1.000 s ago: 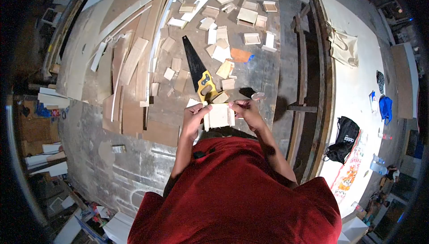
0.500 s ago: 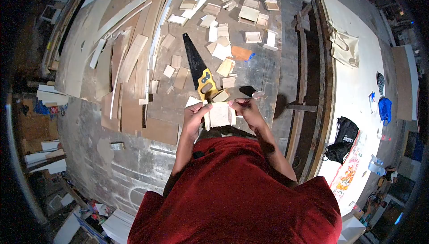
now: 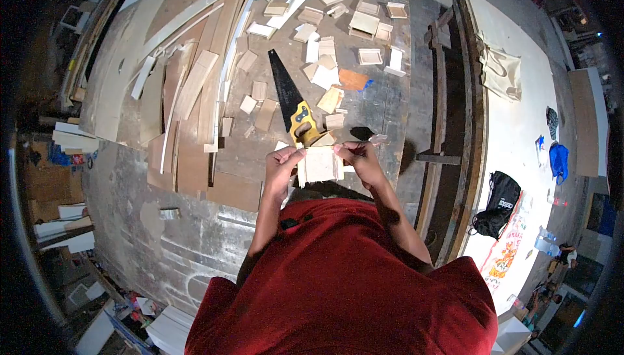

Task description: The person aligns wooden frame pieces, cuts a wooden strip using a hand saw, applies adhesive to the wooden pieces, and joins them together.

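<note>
Close to my body, a small pale wooden box piece (image 3: 321, 165) with raised side strips is held up between both hands. My left hand (image 3: 283, 162) pinches its upper left corner, and my right hand (image 3: 361, 161) grips the upper right one. A hand saw (image 3: 290, 98) with a black blade and yellow handle lies just beyond, its handle near the box piece. A small wood block (image 3: 323, 139) sits beside the saw's handle, partly covered by it. The underside of the box piece is hidden from me.
Several small wooden trays (image 3: 370, 56) and offcuts are scattered over the worktable (image 3: 383, 101). Long boards (image 3: 195, 85) lie along the left. A roll of tape (image 3: 169, 213) is at lower left. To the right, a white table (image 3: 520, 134) carries a black drawstring bag (image 3: 499, 202).
The box piece tilts slightly, so its face looks a little different. Both hands keep their pinch on it, and the surroundings shift only slightly with the camera.
</note>
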Available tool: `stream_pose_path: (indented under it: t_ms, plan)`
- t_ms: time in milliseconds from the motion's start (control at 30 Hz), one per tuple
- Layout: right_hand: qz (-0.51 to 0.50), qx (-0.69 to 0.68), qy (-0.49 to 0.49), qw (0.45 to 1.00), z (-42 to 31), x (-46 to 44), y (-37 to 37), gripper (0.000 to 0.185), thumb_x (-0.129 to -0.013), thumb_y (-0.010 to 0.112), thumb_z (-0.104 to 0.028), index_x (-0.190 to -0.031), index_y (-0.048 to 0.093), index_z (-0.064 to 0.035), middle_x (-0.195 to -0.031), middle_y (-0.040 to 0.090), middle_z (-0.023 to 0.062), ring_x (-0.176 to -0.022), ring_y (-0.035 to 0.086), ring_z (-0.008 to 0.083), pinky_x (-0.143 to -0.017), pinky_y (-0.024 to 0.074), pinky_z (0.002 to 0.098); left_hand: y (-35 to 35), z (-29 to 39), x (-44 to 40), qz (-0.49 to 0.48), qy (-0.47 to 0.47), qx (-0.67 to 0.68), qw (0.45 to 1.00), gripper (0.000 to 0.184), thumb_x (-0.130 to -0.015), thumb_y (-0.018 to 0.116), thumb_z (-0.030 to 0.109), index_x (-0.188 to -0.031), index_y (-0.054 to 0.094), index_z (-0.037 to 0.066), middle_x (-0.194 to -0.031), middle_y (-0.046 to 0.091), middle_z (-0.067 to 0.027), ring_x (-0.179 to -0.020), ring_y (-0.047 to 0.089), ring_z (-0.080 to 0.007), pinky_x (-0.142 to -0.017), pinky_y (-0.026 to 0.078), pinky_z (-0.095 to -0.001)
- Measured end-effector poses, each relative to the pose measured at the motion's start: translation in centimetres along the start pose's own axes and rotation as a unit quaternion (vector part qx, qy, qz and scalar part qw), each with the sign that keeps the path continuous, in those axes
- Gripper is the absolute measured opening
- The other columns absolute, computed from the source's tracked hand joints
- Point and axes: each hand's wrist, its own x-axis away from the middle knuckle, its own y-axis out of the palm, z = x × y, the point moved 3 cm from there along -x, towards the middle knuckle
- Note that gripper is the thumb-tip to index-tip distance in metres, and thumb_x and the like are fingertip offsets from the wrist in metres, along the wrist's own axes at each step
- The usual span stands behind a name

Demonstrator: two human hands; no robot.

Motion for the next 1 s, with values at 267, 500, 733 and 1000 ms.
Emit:
stream_pose_path:
  t_ms: [267,500,733,1000]
  plan:
    - [0.031,0.008,-0.019,0.999,1.0,-0.1,0.2,0.024,-0.095,0.069,-0.02,-0.09,0.074,0.0029,-0.083,0.071,0.002,-0.072,0.061,0.0083,-0.068,0.0493,0.0279,-0.2,-0.1,-0.1,0.0,0.08,-0.03,0.996,0.012,-0.089,0.073,0.009,-0.084,0.073,-0.002,-0.076,0.068,0.0005,-0.066,0.057,-0.0057,-0.061,0.043,-0.0233]
    - [0.018,0.012,-0.027,0.999,0.0,0.3,0.7,0.024,-0.096,0.068,-0.02,-0.089,0.074,0.002,-0.081,0.07,0.0007,-0.072,0.06,0.0075,-0.067,0.0487,0.0272,-0.6,0.1,0.1,0.002,0.096,-0.037,0.995,0.012,-0.089,0.074,0.009,-0.085,0.073,-0.003,-0.076,0.068,0.0002,-0.067,0.058,-0.0057,-0.062,0.044,-0.023]
    - [0.026,-0.007,-0.024,0.999,0.5,0.4,1.1,0.026,-0.094,0.073,-0.022,-0.088,0.074,0.0041,-0.079,0.07,0.0016,-0.071,0.06,0.0085,-0.068,0.0487,0.0268,-1.0,0.4,0.6,-0.003,0.067,0.002,0.998,0.011,-0.089,0.073,0.008,-0.086,0.074,-0.002,-0.078,0.069,-0.001,-0.067,0.06,-0.0063,-0.063,0.046,-0.0226]
    - [0.031,0.01,-0.033,0.999,0.4,0.4,1.6,0.026,-0.093,0.073,-0.02,-0.092,0.075,0.0052,-0.08,0.071,0.0013,-0.072,0.06,0.0082,-0.069,0.049,0.0263,-1.6,0.4,0.5,0.002,0.119,-0.029,0.992,0.01,-0.088,0.072,0.007,-0.087,0.074,-0.003,-0.078,0.069,-0.0005,-0.07,0.059,-0.0061,-0.064,0.045,-0.0235]
